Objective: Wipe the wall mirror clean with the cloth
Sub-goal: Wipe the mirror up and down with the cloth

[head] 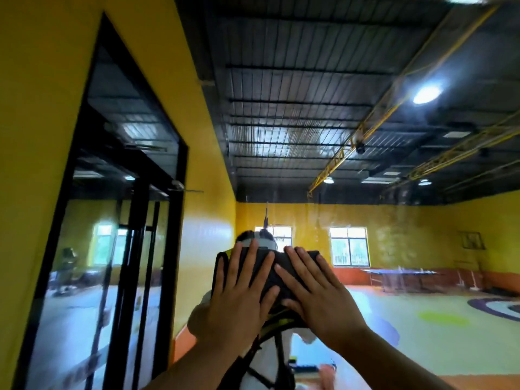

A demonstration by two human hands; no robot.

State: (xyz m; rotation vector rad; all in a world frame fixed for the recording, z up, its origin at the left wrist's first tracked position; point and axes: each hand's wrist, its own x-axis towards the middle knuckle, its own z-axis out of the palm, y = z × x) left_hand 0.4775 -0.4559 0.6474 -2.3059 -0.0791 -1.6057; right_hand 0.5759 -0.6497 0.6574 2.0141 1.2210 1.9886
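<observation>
The wall mirror [365, 235] fills the right half of the view and reflects a yellow hall, its dark ceiling and a person. A dark cloth [270, 270] lies flat against the glass at about head height. My left hand [239, 294] presses on its left part with straight, spread fingers. My right hand [318, 294] presses on its right part the same way, fingers pointing up and left. Both hands cover most of the cloth. Faint streaks show on the glass above it.
A yellow wall [42, 136] stands on the left with a black-framed glass door [118, 220] set in it. The mirror's left edge [222, 130] runs down beside that wall. A table-tennis table [399, 273] appears in the reflection, far right.
</observation>
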